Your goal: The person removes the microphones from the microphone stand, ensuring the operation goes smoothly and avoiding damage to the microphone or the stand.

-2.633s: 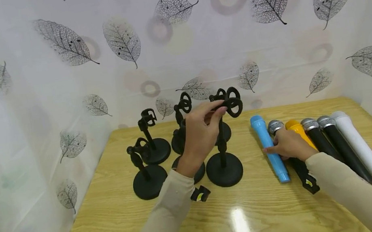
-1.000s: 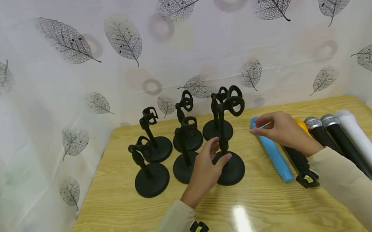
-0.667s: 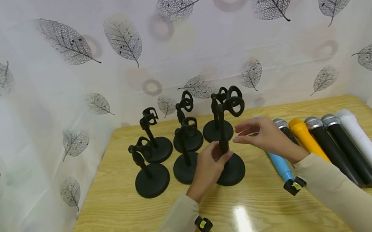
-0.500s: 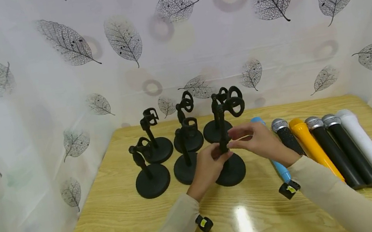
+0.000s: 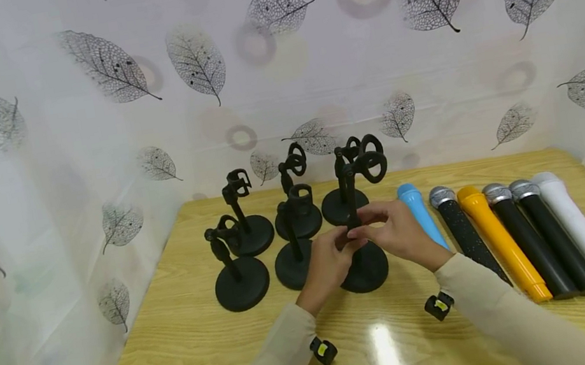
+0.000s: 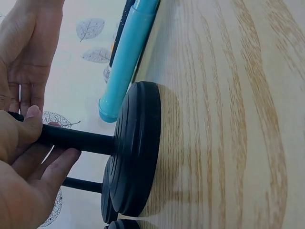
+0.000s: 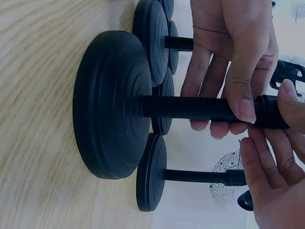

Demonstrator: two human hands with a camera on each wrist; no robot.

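Both hands are on the front-right black desktop microphone stand, which stands upright with a round base and a two-ring clip on top. My left hand grips its post, thumb against the tube in the right wrist view. Slightly higher, my right hand pinches the thicker collar between thumb and fingers. In the left wrist view the overlapping hands hide the stand's upper part, and the base rests on the table.
Several other black stands cluster to the left and behind, such as the front-left one. To the right lie microphones in a row: a blue one, a speckled black one, a yellow one, two black ones and a white one.
My left hand came down from the clip to the post and took hold of it. The right hand left the microphones, moved left and now pinches the collar. The blue microphone is uncovered at its top.
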